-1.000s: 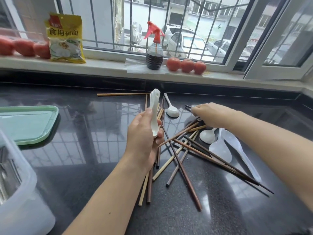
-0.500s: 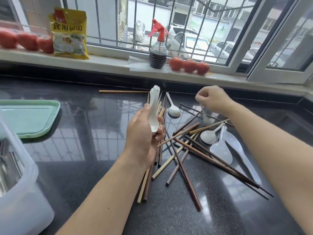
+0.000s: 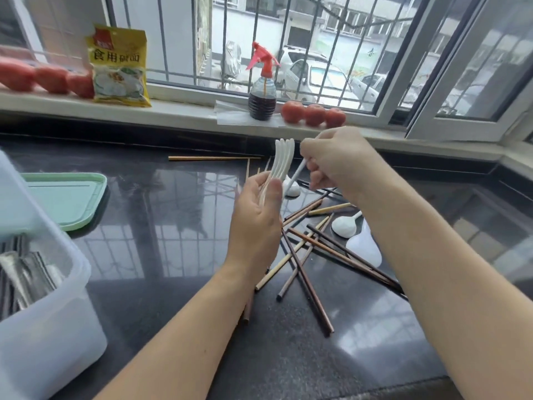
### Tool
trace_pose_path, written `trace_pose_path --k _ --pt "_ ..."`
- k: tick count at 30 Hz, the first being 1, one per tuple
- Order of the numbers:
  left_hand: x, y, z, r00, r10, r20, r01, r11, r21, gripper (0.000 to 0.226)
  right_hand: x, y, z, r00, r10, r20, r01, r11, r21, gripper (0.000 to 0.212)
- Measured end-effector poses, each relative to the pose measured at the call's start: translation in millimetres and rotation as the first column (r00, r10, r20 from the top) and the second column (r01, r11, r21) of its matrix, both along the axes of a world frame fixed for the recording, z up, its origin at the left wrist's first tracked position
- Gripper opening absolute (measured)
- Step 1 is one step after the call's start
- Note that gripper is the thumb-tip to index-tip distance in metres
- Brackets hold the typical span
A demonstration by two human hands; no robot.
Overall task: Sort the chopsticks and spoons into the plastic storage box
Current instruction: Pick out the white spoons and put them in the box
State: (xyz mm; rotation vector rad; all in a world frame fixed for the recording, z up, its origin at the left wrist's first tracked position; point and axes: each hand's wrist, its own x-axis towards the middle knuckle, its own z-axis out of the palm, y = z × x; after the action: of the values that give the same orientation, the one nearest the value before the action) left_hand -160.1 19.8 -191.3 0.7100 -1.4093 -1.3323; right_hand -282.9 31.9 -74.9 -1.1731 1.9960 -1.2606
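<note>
Gripping stacked spoons (image 3: 281,163) in my left hand (image 3: 256,215), my right hand (image 3: 337,163) pinching another spoon (image 3: 297,173), with most chopsticks (image 3: 305,249) unsorted and the box (image 3: 57,313) partly filled.

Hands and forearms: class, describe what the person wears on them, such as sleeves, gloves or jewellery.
Nothing is worn. The left hand and right hand are bare, with no gloves, rings, watch or bracelet visible. Both forearms are bare to the picture's edge, so no sleeves show.
</note>
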Motion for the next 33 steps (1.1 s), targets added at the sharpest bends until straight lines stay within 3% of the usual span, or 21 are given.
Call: trace_pose_path --k 4,6,8,11,16,19,21,24,26,28,33 --pt "11.6 28.5 12.3 0.998 0.040 0.049 -0.034 0.994 -0.108 0.041 20.0 18.9 19.2 0.996 -0.025 -0.085 0.030 0.998 0.057 0.014" --pt "23.6 45.8 24.7 0.998 0.063 0.022 -0.060 0.993 -0.099 0.032 31.3 31.5 32.5 1.000 0.001 -0.007 -0.001 0.999 0.037 0.013" --pt "40.4 61.5 40.7 0.997 0.073 -0.023 -0.074 0.997 -0.032 0.022 45.4 44.3 45.2 0.981 0.104 0.166 -0.099 0.994 -0.037 0.012" --pt "78.2 78.8 70.9 0.990 0.061 -0.130 -0.047 0.993 0.108 0.026 79.1 58.2 65.4 0.868 0.335 0.367 -0.276 0.939 -0.203 0.014" --pt "181.7 95.0 122.9 0.953 -0.051 -0.298 0.121 0.968 0.222 0.020 163.6 57.7 86.9 0.675 0.582 0.453 -0.447 0.812 -0.376 0.017" --pt "263.1 86.4 136.2 0.917 -0.089 -0.389 0.219 0.927 0.304 0.017 219.4 40.7 83.3 0.573 0.671 0.471 -0.585 0.737 -0.338 0.026" --pt "315.1 78.6 135.4 0.913 -0.092 -0.397 0.247 0.900 0.360 0.029 255.1 23.6 74.7 0.487 0.709 0.510 -0.677 0.675 -0.292 0.028" --pt "372.2 66.5 126.4 0.903 -0.057 -0.426 0.264 0.854 0.447 0.037 302.0 -2.5 58.7 0.287 0.774 0.564 -0.820 0.503 -0.273 0.024" --pt "395.5 56.5 118.3 0.882 -0.052 -0.469 0.293 0.839 0.459 0.048 325.1 -19.2 49.1 0.240 0.778 0.581 -0.842 0.465 -0.275 0.020" --pt "405.8 48.3 111.6 0.869 -0.037 -0.493 0.297 0.836 0.461 0.067 341.6 -34.4 41.9 0.270 0.772 0.576 -0.822 0.496 -0.279 0.018" --pt "394.1 36.8 101.5 0.934 0.118 -0.338 0.083 0.847 0.525 0.050 353.5 -49.0 31.3 0.558 0.751 0.354 -0.729 0.647 -0.223 0.015"
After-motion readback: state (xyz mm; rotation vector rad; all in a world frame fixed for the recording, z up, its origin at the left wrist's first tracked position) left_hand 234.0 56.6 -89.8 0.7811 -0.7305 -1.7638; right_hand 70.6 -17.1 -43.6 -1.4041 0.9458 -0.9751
